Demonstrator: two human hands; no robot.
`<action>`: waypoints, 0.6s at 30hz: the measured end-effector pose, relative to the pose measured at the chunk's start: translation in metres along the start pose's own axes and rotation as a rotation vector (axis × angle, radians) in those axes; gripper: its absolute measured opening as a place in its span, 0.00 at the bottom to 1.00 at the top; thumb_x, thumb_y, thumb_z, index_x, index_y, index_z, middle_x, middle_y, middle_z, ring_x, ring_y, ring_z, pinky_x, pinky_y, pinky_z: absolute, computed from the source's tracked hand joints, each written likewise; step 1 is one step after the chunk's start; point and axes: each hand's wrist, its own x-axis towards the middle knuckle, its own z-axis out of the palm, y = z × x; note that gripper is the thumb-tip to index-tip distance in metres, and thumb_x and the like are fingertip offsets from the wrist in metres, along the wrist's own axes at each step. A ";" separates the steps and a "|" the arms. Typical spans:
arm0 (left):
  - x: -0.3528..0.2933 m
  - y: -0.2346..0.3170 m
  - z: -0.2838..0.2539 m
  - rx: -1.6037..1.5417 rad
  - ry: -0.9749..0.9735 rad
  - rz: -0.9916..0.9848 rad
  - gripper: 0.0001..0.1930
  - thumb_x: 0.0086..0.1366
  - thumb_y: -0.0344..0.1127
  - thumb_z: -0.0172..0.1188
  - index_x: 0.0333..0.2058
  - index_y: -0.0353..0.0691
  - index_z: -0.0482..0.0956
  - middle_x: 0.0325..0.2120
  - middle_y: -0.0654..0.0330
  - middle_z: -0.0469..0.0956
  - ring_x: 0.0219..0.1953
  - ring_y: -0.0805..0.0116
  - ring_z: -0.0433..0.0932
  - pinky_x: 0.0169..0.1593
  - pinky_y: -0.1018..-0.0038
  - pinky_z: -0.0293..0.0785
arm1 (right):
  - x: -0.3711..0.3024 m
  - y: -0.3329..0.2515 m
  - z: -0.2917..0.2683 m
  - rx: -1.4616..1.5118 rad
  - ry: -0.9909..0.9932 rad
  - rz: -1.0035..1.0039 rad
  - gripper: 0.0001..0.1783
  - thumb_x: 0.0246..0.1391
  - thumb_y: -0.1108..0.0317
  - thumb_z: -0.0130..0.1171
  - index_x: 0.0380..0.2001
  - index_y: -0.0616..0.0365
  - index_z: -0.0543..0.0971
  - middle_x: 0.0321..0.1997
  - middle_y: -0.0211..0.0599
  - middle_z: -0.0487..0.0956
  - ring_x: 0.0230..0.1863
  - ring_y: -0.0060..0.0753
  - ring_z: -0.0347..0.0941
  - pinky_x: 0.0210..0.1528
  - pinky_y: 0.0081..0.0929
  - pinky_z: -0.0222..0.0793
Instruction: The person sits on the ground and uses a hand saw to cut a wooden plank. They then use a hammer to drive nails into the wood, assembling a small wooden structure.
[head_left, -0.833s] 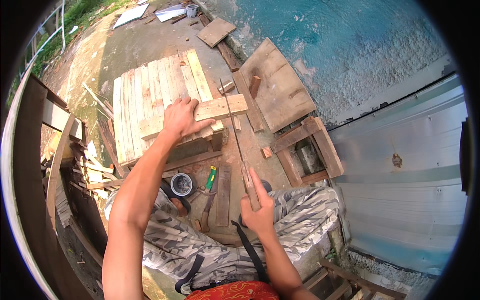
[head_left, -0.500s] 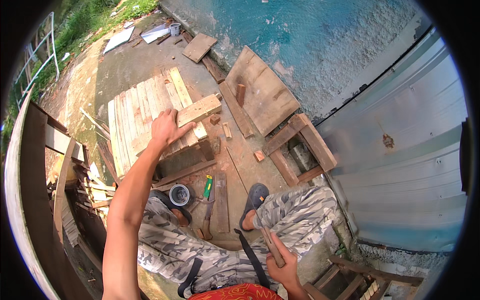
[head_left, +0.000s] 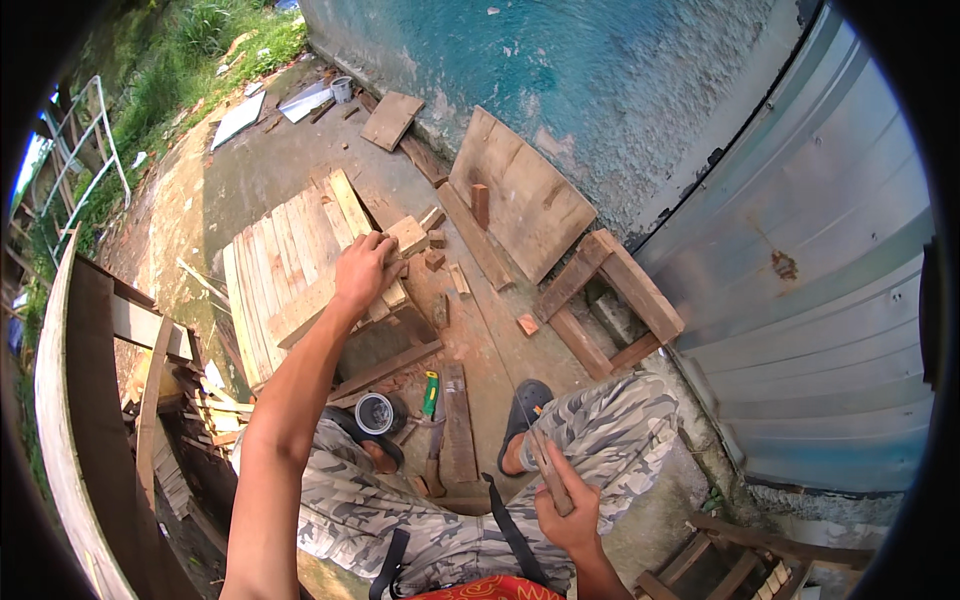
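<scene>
My left hand is closed over a pale length of wood lying across a low slatted wooden bench. Its fingers curl around the wood near one end. In my right hand, above my right thigh, is a wooden-handled tool. A thin blade, seen almost edge-on, points away from its handle toward my right shoe; the exact kind of tool is unclear. Between my feet lie a green-and-yellow-handled tool, a dark plank and a hatchet-like tool, partly overlapped by my trousers.
A cup of small dark bits stands beside my left foot. Small wood offcuts lie right of the bench. A dark wooden frame and a broad board are near the blue wall. Scrap wood is piled at left.
My left hand has shifted slightly right over the wood, and its spread thumb and fingers have curled in. Less of the wood's end shows past it. My right hand still holds the wooden-handled tool.
</scene>
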 end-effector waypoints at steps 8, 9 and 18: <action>0.009 0.000 -0.004 0.003 -0.088 -0.176 0.18 0.72 0.48 0.57 0.46 0.40 0.83 0.40 0.53 0.83 0.45 0.53 0.81 0.45 0.61 0.79 | 0.001 0.006 0.001 0.048 -0.006 0.038 0.31 0.49 0.79 0.58 0.61 0.68 0.75 0.43 0.53 0.86 0.32 0.28 0.84 0.34 0.24 0.77; 0.009 0.000 -0.006 -0.078 -0.031 -0.250 0.20 0.72 0.50 0.54 0.47 0.40 0.83 0.41 0.52 0.83 0.45 0.53 0.81 0.47 0.61 0.78 | 0.001 0.005 0.000 0.050 -0.008 0.048 0.31 0.49 0.79 0.58 0.61 0.68 0.75 0.44 0.54 0.85 0.33 0.29 0.85 0.35 0.24 0.77; -0.012 -0.015 -0.024 0.023 -0.247 -0.210 0.49 0.57 0.75 0.56 0.60 0.33 0.73 0.52 0.46 0.78 0.57 0.51 0.75 0.60 0.56 0.68 | 0.021 -0.004 0.013 0.068 -0.057 -0.106 0.32 0.48 0.80 0.57 0.61 0.70 0.74 0.33 0.43 0.84 0.28 0.19 0.79 0.34 0.20 0.74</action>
